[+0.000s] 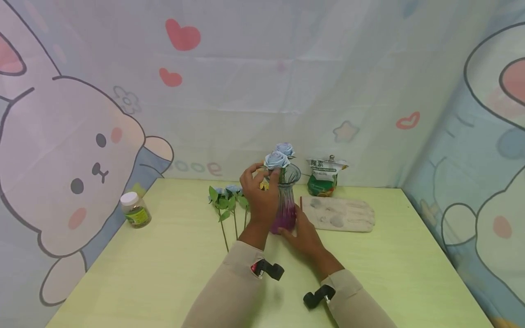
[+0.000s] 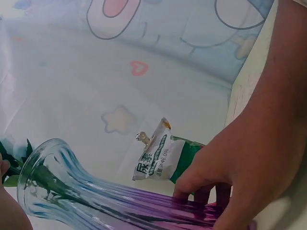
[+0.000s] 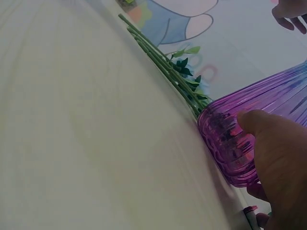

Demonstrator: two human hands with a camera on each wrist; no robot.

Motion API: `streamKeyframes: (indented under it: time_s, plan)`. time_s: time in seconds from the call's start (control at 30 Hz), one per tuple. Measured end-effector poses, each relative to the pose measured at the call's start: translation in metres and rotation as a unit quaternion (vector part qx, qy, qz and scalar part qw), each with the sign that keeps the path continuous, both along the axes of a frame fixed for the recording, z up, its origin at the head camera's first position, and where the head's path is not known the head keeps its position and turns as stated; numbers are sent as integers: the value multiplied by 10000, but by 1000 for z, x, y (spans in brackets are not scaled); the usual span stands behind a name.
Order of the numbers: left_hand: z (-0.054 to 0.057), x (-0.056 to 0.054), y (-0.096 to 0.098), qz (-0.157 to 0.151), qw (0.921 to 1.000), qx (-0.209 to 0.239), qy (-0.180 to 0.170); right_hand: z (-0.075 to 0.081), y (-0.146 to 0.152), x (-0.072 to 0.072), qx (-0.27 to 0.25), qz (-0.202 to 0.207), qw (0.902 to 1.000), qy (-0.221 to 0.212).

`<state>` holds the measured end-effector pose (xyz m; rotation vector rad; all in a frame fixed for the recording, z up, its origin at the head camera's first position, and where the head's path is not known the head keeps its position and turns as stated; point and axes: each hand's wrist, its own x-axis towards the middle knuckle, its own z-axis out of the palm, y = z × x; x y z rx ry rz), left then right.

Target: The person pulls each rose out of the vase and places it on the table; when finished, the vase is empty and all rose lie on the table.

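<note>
A glass vase (image 1: 285, 200), clear blue at its flared mouth and purple at its base, stands on the table. My right hand (image 1: 305, 234) grips its lower part, thumb and fingers on opposite sides, also seen in the right wrist view. Two pale blue artificial roses (image 1: 276, 160) show above the mouth, and green stems run down inside the glass. My left hand (image 1: 261, 198) pinches the nearer rose just under its bloom, beside the rim. In the left wrist view only part of that hand (image 2: 10, 211) shows. Its exact finger contact is partly hidden.
Several more flowers with green leaves (image 1: 224, 205) lie left of the vase, stems toward me. A white-capped jar (image 1: 136, 210) stands at the far left. Behind the vase is a clipped green-and-white bag (image 1: 324, 177), with beige cloth gloves (image 1: 338, 214) in front of it.
</note>
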<state>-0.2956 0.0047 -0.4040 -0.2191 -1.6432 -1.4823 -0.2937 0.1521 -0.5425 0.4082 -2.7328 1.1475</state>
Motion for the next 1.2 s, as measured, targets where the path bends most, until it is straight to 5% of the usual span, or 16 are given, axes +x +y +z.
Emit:
streamKeyframes:
  time_s: [0.23, 0.43, 0.53, 0.63, 0.8, 1.0, 1.2]
  plan:
    - [8, 0, -9, -532, 9986, -33, 65, 1, 0, -1, 35, -19, 10000, -49]
    - [3, 2, -10, -190, 9965, -732, -355, -2, 0, -2, -13, -16, 9999, 124]
    - [-2, 2, -9, -62, 9913, -1141, -646, -5, -1, -1, -15, -1, 9998, 198]
    - [-2, 3, -9, -288, 9855, -1385, -933, -5, -1, 0, 21, 15, 9997, 240]
    - [6, 3, -6, -761, 9712, -1718, -1468, 1, 0, 2, -2, 87, 9997, 224]
    - [13, 8, 3, -789, 9516, -2232, -1959, 2, 1, 3, -35, 78, 10000, 39]
    - [14, 7, 4, -754, 9547, -2053, -2017, -1, 0, 2, -56, 57, 10000, 57]
